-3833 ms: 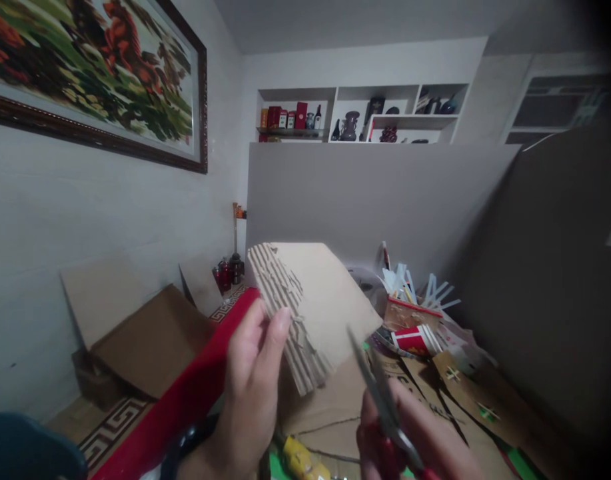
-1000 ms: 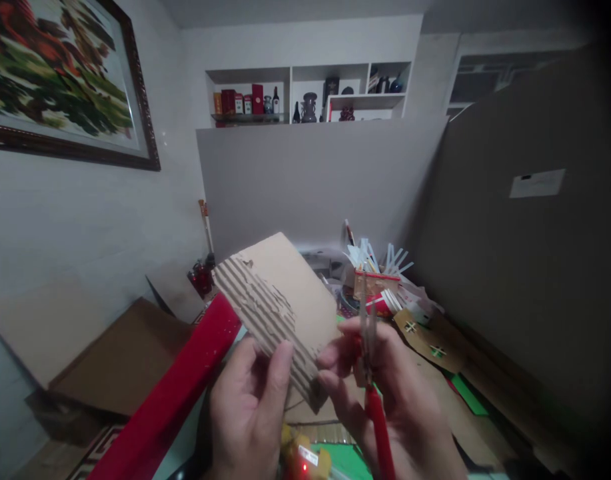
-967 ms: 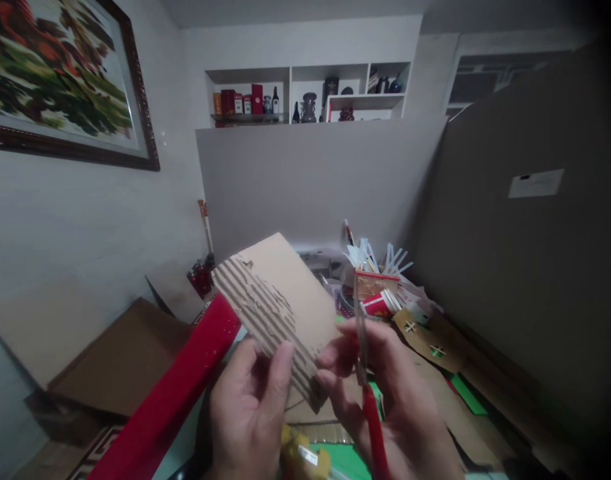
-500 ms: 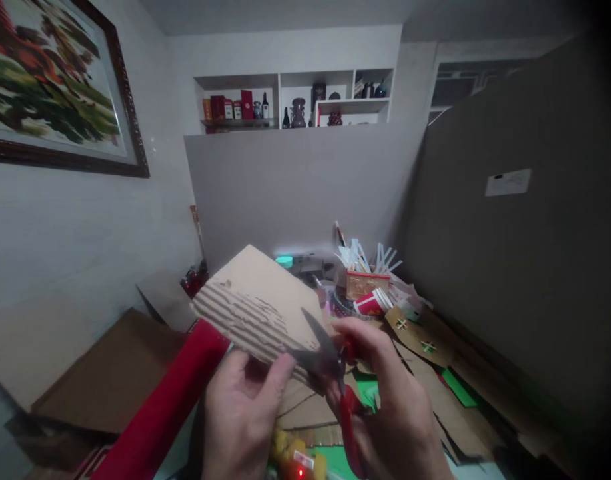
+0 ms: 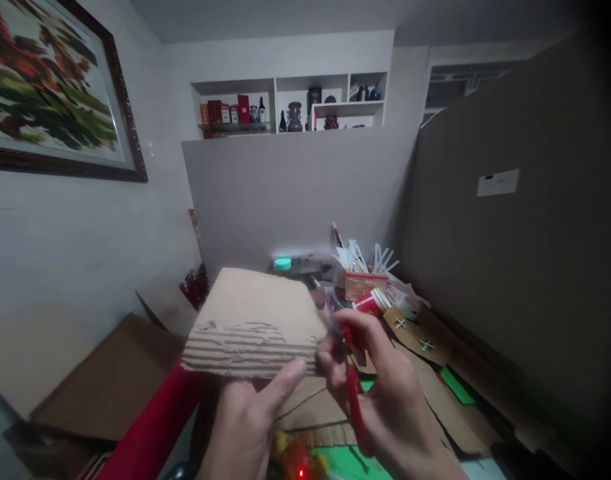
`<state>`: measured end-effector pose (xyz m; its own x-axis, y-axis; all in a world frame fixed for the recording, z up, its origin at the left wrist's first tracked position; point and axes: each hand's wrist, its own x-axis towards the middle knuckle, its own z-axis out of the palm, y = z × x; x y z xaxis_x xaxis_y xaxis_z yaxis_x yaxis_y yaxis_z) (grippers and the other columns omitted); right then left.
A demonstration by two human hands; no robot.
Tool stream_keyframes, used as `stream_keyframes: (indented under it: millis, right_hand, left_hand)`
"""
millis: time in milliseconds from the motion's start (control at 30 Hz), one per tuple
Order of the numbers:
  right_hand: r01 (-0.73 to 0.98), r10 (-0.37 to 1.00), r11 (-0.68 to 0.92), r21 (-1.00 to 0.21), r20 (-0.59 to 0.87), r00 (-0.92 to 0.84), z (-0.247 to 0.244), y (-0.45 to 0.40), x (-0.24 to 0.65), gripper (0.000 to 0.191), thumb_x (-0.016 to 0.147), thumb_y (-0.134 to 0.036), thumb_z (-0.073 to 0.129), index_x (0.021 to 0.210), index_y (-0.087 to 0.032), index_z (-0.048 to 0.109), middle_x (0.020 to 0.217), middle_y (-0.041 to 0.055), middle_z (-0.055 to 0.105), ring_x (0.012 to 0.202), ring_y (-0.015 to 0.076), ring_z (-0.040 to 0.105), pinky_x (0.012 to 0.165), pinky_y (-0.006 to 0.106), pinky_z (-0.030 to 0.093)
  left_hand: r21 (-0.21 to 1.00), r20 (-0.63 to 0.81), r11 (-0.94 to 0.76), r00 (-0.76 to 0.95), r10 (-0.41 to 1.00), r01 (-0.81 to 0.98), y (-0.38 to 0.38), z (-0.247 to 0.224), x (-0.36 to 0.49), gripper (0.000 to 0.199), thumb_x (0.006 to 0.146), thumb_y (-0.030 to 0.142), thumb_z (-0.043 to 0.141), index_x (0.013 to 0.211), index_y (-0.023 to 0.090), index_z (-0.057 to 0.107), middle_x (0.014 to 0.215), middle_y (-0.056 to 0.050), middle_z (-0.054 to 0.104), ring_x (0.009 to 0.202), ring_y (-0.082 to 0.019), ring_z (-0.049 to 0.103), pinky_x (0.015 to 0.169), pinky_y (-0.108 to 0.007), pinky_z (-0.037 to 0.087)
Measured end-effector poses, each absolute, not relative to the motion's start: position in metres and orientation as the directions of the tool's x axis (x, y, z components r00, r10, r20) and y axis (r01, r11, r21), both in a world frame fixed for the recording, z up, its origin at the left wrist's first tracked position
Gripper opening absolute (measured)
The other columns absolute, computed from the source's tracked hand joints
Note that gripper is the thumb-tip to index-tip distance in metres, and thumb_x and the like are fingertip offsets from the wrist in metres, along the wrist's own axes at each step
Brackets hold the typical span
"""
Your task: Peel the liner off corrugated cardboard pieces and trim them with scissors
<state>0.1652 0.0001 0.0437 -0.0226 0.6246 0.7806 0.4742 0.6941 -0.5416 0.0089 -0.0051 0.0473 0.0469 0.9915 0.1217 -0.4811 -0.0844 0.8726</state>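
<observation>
A piece of corrugated cardboard (image 5: 258, 300) is held up in front of me, its near strip peeled down to the bare ridges. My left hand (image 5: 258, 407) grips it from below, thumb on the ridged edge. My right hand (image 5: 385, 380) has its fingers in the red handles of a pair of scissors (image 5: 354, 393). The blades point away beside the cardboard's right edge and are partly blurred. Fingertips of my right hand also meet the cardboard's near right corner.
Behind stands a box of white strips (image 5: 366, 285) with red-and-white paper cups (image 5: 372, 301) beside it. Cardboard sheets (image 5: 415, 400) and green pieces (image 5: 458, 385) lie at right. A red roll (image 5: 150, 427) slants at left. Grey panels (image 5: 300, 193) rise behind and at right.
The cardboard has turned so its ridged edge lies more level, and it sits a little lower. The scissors have moved from over its face to beside its right edge.
</observation>
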Motion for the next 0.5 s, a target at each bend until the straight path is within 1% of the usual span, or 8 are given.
stream_keyframes:
  millis: [33, 100, 200, 267, 367, 433, 500]
  right_hand:
    - [0.447, 0.66, 0.673, -0.589, 0.751, -0.004, 0.047, -0.001, 0.165, 0.03, 0.091, -0.016, 0.055, 0.119, -0.025, 0.049, 0.087, -0.0001, 0.065, 0.072, 0.0134, 0.065, 0.068, 0.027, 0.055]
    - [0.376, 0.723, 0.634, -0.676, 0.691, 0.023, 0.053, -0.003, 0.166, 0.025, 0.092, -0.022, 0.059, 0.114, -0.026, 0.05, 0.084, -0.0012, 0.067, 0.069, 0.0132, 0.067, 0.064, 0.025, 0.056]
    - [0.26, 0.761, 0.608, -0.75, 0.644, 0.08, 0.061, -0.003, 0.171, 0.026, 0.091, -0.031, 0.065, 0.112, -0.027, 0.051, 0.082, -0.0019, 0.068, 0.071, 0.0135, 0.069, 0.064, 0.023, 0.057]
    - [0.19, 0.781, 0.583, -0.79, 0.609, 0.139, 0.065, -0.001, 0.176, 0.027, 0.089, -0.037, 0.068, 0.109, -0.026, 0.053, 0.078, -0.0027, 0.067, 0.066, 0.0126, 0.067, 0.06, 0.021, 0.056]
    - [0.09, 0.841, 0.507, -0.857, 0.515, 0.164, 0.068, 0.0, 0.181, 0.031, 0.086, -0.045, 0.071, 0.105, -0.026, 0.056, 0.074, -0.0031, 0.065, 0.059, 0.0108, 0.061, 0.053, 0.019, 0.051]
    - [0.009, 0.88, 0.461, -0.887, 0.459, 0.121, 0.067, 0.0, 0.181, 0.034, 0.086, -0.05, 0.07, 0.107, -0.026, 0.055, 0.074, -0.0029, 0.065, 0.058, 0.0108, 0.057, 0.052, 0.02, 0.049]
    - [-0.069, 0.91, 0.415, -0.907, 0.413, 0.042, 0.065, -0.001, 0.179, 0.037, 0.087, -0.052, 0.069, 0.11, -0.027, 0.054, 0.079, -0.0013, 0.066, 0.06, 0.0119, 0.057, 0.054, 0.023, 0.05]
  left_hand:
    - [0.865, 0.11, -0.07, 0.051, 0.993, -0.496, -0.006, 0.046, 0.008, 0.063, 0.076, 0.03, 0.085, 0.134, 0.026, 0.062, 0.134, -0.005, 0.068, 0.132, -0.031, 0.056, 0.117, -0.043, 0.04]
    - [0.842, 0.103, -0.059, 0.052, 0.993, -0.536, -0.007, 0.044, 0.007, 0.071, 0.076, 0.027, 0.085, 0.141, 0.028, 0.056, 0.14, -0.004, 0.064, 0.134, -0.03, 0.054, 0.115, -0.04, 0.044]
    - [0.81, 0.121, -0.094, 0.008, 0.993, -0.58, -0.008, 0.043, 0.005, 0.08, 0.075, 0.024, 0.086, 0.146, 0.033, 0.049, 0.143, -0.001, 0.061, 0.137, -0.029, 0.05, 0.11, -0.036, 0.05]
    - [0.788, 0.136, -0.123, -0.024, 0.99, -0.603, -0.008, 0.044, 0.005, 0.086, 0.074, 0.02, 0.086, 0.148, 0.034, 0.045, 0.142, 0.0, 0.062, 0.138, -0.03, 0.049, 0.107, -0.036, 0.053]
    - [0.764, 0.139, -0.136, -0.044, 0.989, -0.63, -0.007, 0.046, 0.004, 0.083, 0.075, 0.019, 0.085, 0.147, 0.033, 0.047, 0.136, -0.002, 0.067, 0.131, -0.031, 0.056, 0.103, -0.038, 0.056]
    - [0.757, 0.155, -0.152, -0.051, 0.987, -0.636, -0.007, 0.046, 0.006, 0.076, 0.076, 0.019, 0.084, 0.144, 0.031, 0.052, 0.131, -0.003, 0.07, 0.126, -0.031, 0.061, 0.103, -0.041, 0.056]
    - [0.753, 0.203, -0.187, -0.048, 0.978, -0.631, -0.009, 0.046, 0.008, 0.069, 0.076, 0.02, 0.083, 0.14, 0.028, 0.058, 0.123, -0.005, 0.074, 0.123, -0.033, 0.063, 0.103, -0.044, 0.055]
